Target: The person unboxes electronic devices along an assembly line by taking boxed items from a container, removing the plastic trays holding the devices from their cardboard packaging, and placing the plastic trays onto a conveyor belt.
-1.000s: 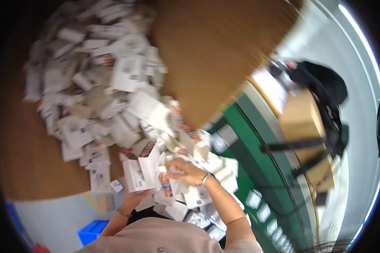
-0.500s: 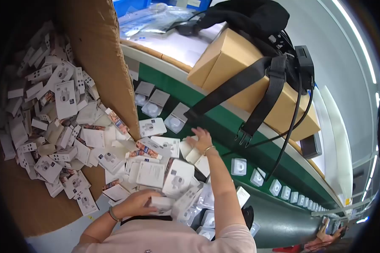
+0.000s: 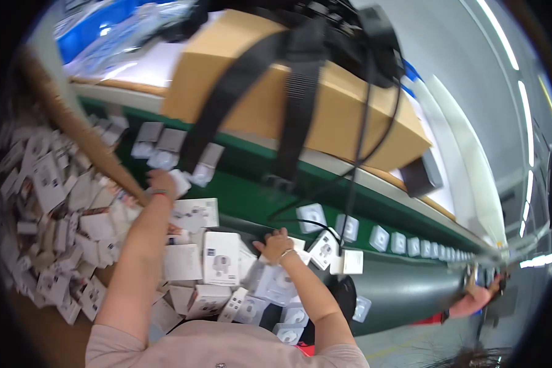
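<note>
My left hand (image 3: 161,182) reaches far out to the edge of the green belt, its fingers curled over a small white box (image 3: 180,183); blur hides the exact grip. Just beyond it lie clear plastic trays (image 3: 167,149) with grey-white flaps. My right hand (image 3: 275,246) is over the near pile, fingers apart, with nothing visible in it. Left of that hand stands a white printed carton (image 3: 221,259) with a device picture. Below it are clear plastic blister trays (image 3: 272,284). Another printed box (image 3: 195,213) lies flat between my hands.
A large cardboard bin wall (image 3: 83,126) borders a heap of white boxes (image 3: 49,184) at left. Along the green belt (image 3: 251,178) runs a row of trays. A brown carton (image 3: 239,80) with black straps and cables sits above. A co-worker's arm (image 3: 472,300) shows far right.
My left hand has gone from the near boxes out to the belt edge. My right hand has come back off the white boxes toward me. The view has swung right.
</note>
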Motion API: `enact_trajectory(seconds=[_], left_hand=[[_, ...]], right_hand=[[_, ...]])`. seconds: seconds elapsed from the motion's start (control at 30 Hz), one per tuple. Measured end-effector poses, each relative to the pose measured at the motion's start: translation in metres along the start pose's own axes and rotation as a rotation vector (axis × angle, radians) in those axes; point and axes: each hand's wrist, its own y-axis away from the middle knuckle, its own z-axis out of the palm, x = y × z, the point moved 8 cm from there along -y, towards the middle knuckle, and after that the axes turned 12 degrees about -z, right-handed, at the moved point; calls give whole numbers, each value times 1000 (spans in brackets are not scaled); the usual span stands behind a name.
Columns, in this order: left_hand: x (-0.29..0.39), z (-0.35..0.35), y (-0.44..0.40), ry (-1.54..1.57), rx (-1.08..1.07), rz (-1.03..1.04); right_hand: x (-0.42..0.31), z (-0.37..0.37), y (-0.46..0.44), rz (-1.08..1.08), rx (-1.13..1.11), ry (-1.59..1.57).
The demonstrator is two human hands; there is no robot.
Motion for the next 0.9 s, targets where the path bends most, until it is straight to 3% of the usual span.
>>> enact_trajectory(seconds=[0.03, 0.07, 0.1, 0.13, 0.2, 0.27, 0.33, 0.37, 0.4, 0.43, 0.47, 0.6, 0.67, 0.73, 0.77, 0.8, 0.83, 0.87, 0.9], left_hand=[[-7, 28, -23, 77, -130, -111], [-10, 51, -36, 30, -106, -149], [-25, 67, -41, 455, -306, -372], [-22, 47, -21, 145, -332, -219], [-18, 38, -13, 60, -368, -133], [-11, 25, 0, 42, -496, -15], [-7, 30, 21, 11, -626, 83], [-10, 25, 25, 64, -575, 8], [-11, 17, 27, 114, -520, -60], [-10, 11, 32, 107, -517, -60], [-6, -3, 35, 160, -476, -16], [-11, -45, 29, 459, -97, 90], [-23, -98, 49, 674, 160, 194], [-39, -146, 86, 939, 126, 263], [-24, -122, 82, 1336, -359, 418], [-22, -118, 101, 1367, -672, 304], [-14, -122, 120, 1425, -793, 356], [-7, -124, 136, 1473, -916, 415], [-5, -120, 139, 1462, -916, 418]], right_hand=[[0, 0, 8, -34, -40, 49], [13, 3, 17, -1, -42, 44], [20, 7, 24, 17, 1, -20], [25, 11, 30, 29, 40, -85], [41, -13, 43, 29, 13, -334], [79, -46, 46, 142, 281, -583], [131, -37, 35, 183, 772, -224], [136, -36, 30, 183, 775, -232], [146, -27, 22, 288, 639, -210], [155, -15, 18, 387, 495, -185], [161, -2, 15, 386, 496, -188], [170, 17, 3, 327, 587, -262], [172, 9, 8, 274, 757, -297], [170, 4, 9, 106, 845, -486], [167, 11, 9, 173, 718, -1009], [144, 13, 19, 244, 539, -1517], [117, 1, 33, 99, 664, -1889], [81, -33, 47, -84, 578, -1992], [68, -36, 54, -73, 593, -2034]])
